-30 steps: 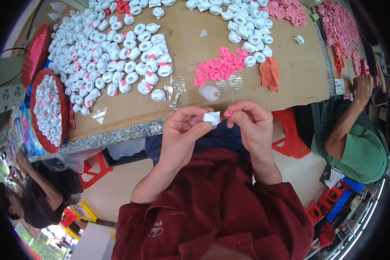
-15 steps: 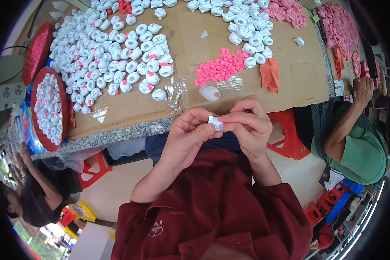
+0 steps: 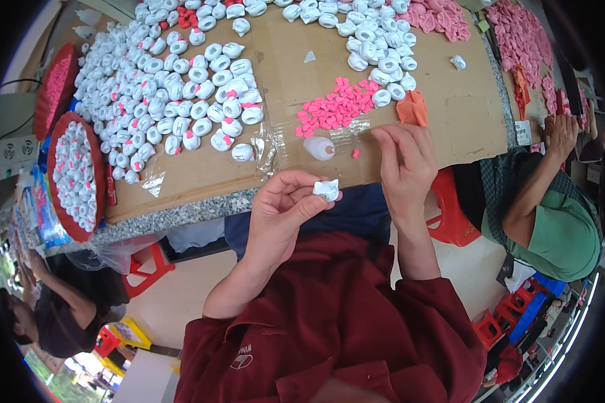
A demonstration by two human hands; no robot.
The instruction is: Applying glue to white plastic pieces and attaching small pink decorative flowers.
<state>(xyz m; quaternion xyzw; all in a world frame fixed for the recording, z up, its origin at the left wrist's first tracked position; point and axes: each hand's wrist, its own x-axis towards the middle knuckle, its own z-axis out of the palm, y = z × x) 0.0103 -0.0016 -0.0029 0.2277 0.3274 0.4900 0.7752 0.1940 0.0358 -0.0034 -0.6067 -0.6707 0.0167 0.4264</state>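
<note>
My left hand (image 3: 284, 209) pinches a small white cat-head piece (image 3: 326, 190) between thumb and fingers, just off the near table edge. No pink shows on the visible side of that piece. To its right, my right hand (image 3: 408, 164) is raised over the table edge, fingers stretched out, with nothing visible in them. A single pink bow (image 3: 355, 154) lies on the cardboard between the hands. Beside it rests a translucent squeeze bottle (image 3: 319, 148), its tip toward the right. Beyond the bottle spreads a pile of pink bows (image 3: 336, 106).
Many white pieces (image 3: 175, 87), some with bows, cover the left of the cardboard (image 3: 302, 74); more white pieces (image 3: 376, 40) lie far right. An orange cloth (image 3: 412, 109) sits beyond my right hand. A red tray (image 3: 55, 201) holds finished-looking pieces. Co-workers sit at both sides.
My right hand has left the white piece and moved up and right, its fingers opening out. The pink bow seen at the piece is no longer there; one lies loose near the bottle.
</note>
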